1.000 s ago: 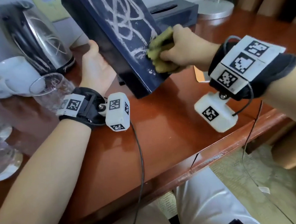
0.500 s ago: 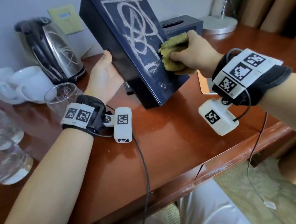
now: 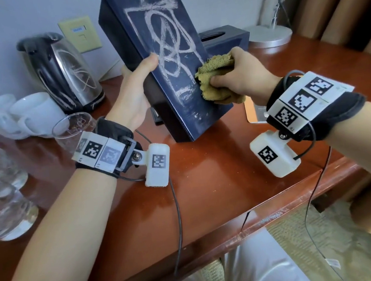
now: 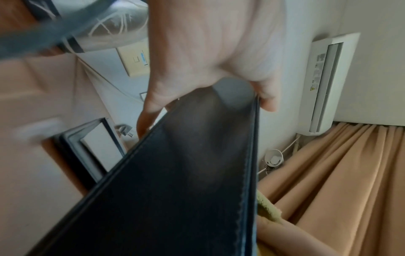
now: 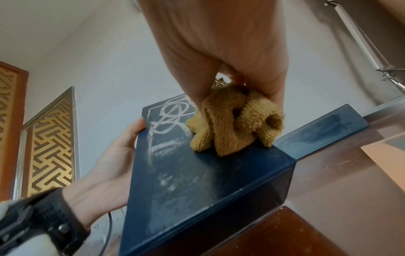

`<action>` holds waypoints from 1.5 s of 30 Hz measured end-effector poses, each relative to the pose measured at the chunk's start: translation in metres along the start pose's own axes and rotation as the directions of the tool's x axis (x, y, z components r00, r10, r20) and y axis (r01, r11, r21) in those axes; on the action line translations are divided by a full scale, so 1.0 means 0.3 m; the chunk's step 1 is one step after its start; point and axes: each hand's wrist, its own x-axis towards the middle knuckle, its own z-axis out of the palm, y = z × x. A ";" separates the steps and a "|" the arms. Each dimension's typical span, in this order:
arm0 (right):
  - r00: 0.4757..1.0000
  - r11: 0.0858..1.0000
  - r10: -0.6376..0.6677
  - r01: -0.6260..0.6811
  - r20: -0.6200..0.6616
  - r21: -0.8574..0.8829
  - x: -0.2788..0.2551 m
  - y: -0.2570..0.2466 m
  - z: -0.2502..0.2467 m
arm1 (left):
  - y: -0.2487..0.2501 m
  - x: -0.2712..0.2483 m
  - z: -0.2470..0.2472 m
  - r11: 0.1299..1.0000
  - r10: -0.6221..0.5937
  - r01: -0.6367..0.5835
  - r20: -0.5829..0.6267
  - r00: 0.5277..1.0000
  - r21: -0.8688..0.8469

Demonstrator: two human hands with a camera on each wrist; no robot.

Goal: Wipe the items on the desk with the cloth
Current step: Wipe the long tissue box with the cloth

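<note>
- Reddish-brown wood surface (image 3: 206, 183) carries everything; items crowd its far and left side, front stays bare for the arms.
- Dark blue box (image 3: 175, 91) is the biggest item, tipped up on one lower edge and leaning back so its broad chalk-scribbled face turns toward the person, likely to give the cloth a flat target.
- Kettle (image 3: 64, 72) stands back left by the wall, white scribbles on its body, so probably not yet wiped.
- Second dark box (image 3: 227, 39) with a slot on top sits behind the tilted one, right of it.
- Lamp base (image 3: 269, 36) at far right corner, well apart.
- Left hand (image 3: 132, 95) braces the box's left side, thumb over the front edge, fingers behind; this grip is grasping the box to hold it steady against wiping pressure.
- Right hand (image 3: 241, 76) has its grip clenched on the cloth, pressing it to the box face near the right edge.
- Cloth (image 5: 232, 121), mustard terry, bunched into a wad; lower face below it looks smeared faint, upper scribbles remain bold.
- White cups (image 3: 18, 113) and a glass (image 3: 74, 128) at left, untouched.
</note>
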 end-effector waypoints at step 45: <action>0.883 0.896 -0.419 0.440 0.212 -0.057 0.073 -0.143 0.080 | 0.038 -0.033 -0.002 0.996 -0.083 0.083 -0.026 0.996 0.017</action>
